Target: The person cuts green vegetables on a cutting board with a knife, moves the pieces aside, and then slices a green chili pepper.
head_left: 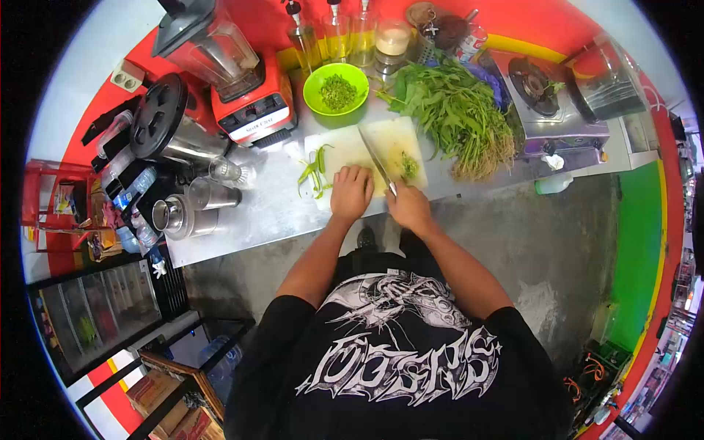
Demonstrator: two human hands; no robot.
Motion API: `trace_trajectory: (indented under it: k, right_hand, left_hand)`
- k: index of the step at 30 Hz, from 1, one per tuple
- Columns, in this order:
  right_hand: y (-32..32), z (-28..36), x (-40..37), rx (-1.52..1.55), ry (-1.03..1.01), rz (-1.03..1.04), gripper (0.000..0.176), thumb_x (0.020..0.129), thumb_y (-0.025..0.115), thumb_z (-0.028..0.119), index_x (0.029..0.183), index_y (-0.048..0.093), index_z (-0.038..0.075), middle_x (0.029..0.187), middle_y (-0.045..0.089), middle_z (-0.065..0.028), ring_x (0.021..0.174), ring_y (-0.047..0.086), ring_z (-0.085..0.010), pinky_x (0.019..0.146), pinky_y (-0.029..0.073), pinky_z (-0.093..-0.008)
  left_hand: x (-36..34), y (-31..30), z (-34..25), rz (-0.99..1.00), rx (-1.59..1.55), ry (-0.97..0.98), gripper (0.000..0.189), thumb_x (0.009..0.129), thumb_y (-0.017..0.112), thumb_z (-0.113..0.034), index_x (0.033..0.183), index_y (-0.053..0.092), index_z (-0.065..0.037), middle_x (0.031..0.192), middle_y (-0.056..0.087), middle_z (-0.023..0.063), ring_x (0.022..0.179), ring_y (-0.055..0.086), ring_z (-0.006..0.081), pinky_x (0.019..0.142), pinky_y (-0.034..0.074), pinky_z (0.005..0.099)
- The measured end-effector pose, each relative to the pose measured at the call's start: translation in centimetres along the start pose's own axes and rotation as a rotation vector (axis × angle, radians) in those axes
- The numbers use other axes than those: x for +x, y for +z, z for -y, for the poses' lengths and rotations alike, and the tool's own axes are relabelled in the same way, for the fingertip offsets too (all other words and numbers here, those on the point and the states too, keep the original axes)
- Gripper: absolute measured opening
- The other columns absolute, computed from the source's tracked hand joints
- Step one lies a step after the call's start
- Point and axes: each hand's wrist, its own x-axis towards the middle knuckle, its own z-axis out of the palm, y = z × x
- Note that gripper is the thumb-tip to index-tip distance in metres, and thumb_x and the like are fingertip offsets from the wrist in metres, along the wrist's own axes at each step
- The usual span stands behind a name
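My right hand (409, 208) is closed round the handle of a kitchen knife (377, 160), whose long blade points away from me across a white cutting board (334, 145). Left of the blade, my left hand (352, 192) rests on the board with its fingers bent and pressed together; whatever lies under them is hidden. Long green chilies (314, 173) lie by the board's left edge, near my left hand. To the right of the knife is a small heap of chopped green pieces (408, 166). Behind the board, a lime-green bowl (336, 117) holds chopped greens (338, 92).
A large bunch of leafy greens with roots (458, 117) lies right of the board, beside a gas stove (546, 95). Left stand a red blender (253, 114), a steel pot (172, 121) and metal cups (213, 194). Pump bottles (336, 37) line the back wall.
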Motion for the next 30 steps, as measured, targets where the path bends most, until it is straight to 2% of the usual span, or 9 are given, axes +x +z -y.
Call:
trace_trajectory:
  k: [9, 11, 15, 17, 19, 21, 25, 27, 30]
  right_hand:
    - [1.6, 0.7, 0.1, -0.018, -0.003, 0.107, 0.033, 0.101, 0.051, 0.024, 0.113, 0.056, -0.007, 0.1, 0.07, -0.0316, 0.094, 0.069, -0.0489, 0.084, 0.054, -0.0573]
    - [3.5, 0.5, 0.2, -0.02, 0.018, 0.071, 0.034, 0.1, 0.052, 0.024, 0.115, 0.052, -0.006, 0.095, 0.069, -0.0343, 0.09, 0.067, -0.0536, 0.082, 0.053, -0.0586]
    - [5.4, 0.9, 0.6, -0.014, 0.088, 0.025, 0.032, 0.098, 0.053, 0.018, 0.115, 0.05, -0.008, 0.096, 0.068, -0.0351, 0.091, 0.068, -0.053, 0.083, 0.054, -0.0578]
    - [4.7, 0.7, 0.6, -0.041, -0.059, 0.029, 0.029, 0.096, 0.053, 0.013, 0.114, 0.05, -0.01, 0.1, 0.068, -0.0355, 0.094, 0.068, -0.0526, 0.084, 0.054, -0.0578]
    - [3.1, 1.6, 0.3, -0.107, -0.099, 0.07, 0.029, 0.094, 0.053, 0.012, 0.114, 0.05, -0.009, 0.101, 0.068, -0.0355, 0.095, 0.068, -0.0515, 0.085, 0.054, -0.0578]
    - [2.7, 2.2, -0.5, -0.073, 0.0, 0.066, 0.027, 0.093, 0.048, 0.008, 0.11, 0.056, -0.011, 0.098, 0.069, -0.036, 0.094, 0.069, -0.0499, 0.086, 0.055, -0.0548]
    - [5.0, 1.0, 0.2, -0.099, 0.083, 0.045, 0.029, 0.093, 0.052, 0.009, 0.115, 0.051, -0.01, 0.098, 0.07, -0.0336, 0.093, 0.07, -0.0499, 0.083, 0.055, -0.0561]
    - [4.9, 0.6, 1.0, -0.139, -0.035, 0.072, 0.032, 0.094, 0.05, 0.011, 0.117, 0.05, -0.011, 0.098, 0.07, -0.0337, 0.094, 0.069, -0.0502, 0.085, 0.055, -0.0568]
    - [3.7, 1.0, 0.4, -0.086, -0.052, 0.063, 0.034, 0.095, 0.047, 0.012, 0.119, 0.05, -0.012, 0.099, 0.07, -0.0342, 0.094, 0.069, -0.0505, 0.087, 0.054, -0.0579]
  left_hand:
    - [0.0, 0.4, 0.0, -0.053, 0.006, 0.006, 0.014, 0.088, 0.067, -0.013, 0.101, 0.065, -0.009, 0.099, 0.06, 0.0073, 0.095, 0.054, 0.0307, 0.083, 0.043, 0.0431]
    - [-0.1, 0.4, -0.1, -0.016, 0.026, -0.024, 0.014, 0.087, 0.068, -0.017, 0.099, 0.065, -0.011, 0.099, 0.059, 0.0068, 0.098, 0.054, 0.0293, 0.085, 0.043, 0.0429]
    - [-0.2, 0.5, 0.2, -0.028, 0.018, -0.007, 0.016, 0.086, 0.068, -0.015, 0.1, 0.065, -0.011, 0.099, 0.06, 0.0073, 0.095, 0.054, 0.0308, 0.081, 0.044, 0.0435]
    - [-0.3, 0.6, 0.1, -0.049, 0.01, -0.008, 0.016, 0.085, 0.068, -0.015, 0.1, 0.065, -0.011, 0.099, 0.06, 0.0069, 0.095, 0.054, 0.0307, 0.082, 0.044, 0.0435]
    - [-0.3, 0.6, 0.3, -0.036, 0.018, -0.016, 0.014, 0.085, 0.068, -0.015, 0.099, 0.066, -0.01, 0.099, 0.06, 0.007, 0.096, 0.054, 0.0307, 0.082, 0.044, 0.0435]
    - [-0.3, 0.4, 0.1, -0.032, -0.003, -0.018, 0.013, 0.085, 0.068, -0.014, 0.097, 0.065, -0.01, 0.098, 0.06, 0.0076, 0.095, 0.054, 0.031, 0.081, 0.044, 0.0435]
    - [-0.1, 0.3, 0.0, -0.063, -0.029, 0.0, 0.011, 0.086, 0.068, -0.013, 0.095, 0.064, -0.007, 0.094, 0.059, 0.0093, 0.091, 0.054, 0.0324, 0.079, 0.044, 0.0442]
    - [-0.2, 0.3, 0.0, -0.072, -0.03, 0.012, 0.011, 0.085, 0.068, -0.01, 0.094, 0.064, -0.006, 0.094, 0.06, 0.0103, 0.092, 0.055, 0.0335, 0.079, 0.046, 0.0448]
    - [0.0, 0.0, 0.2, -0.075, -0.107, 0.031, 0.011, 0.083, 0.068, -0.007, 0.094, 0.064, -0.005, 0.096, 0.06, 0.0111, 0.094, 0.056, 0.0347, 0.081, 0.047, 0.0455]
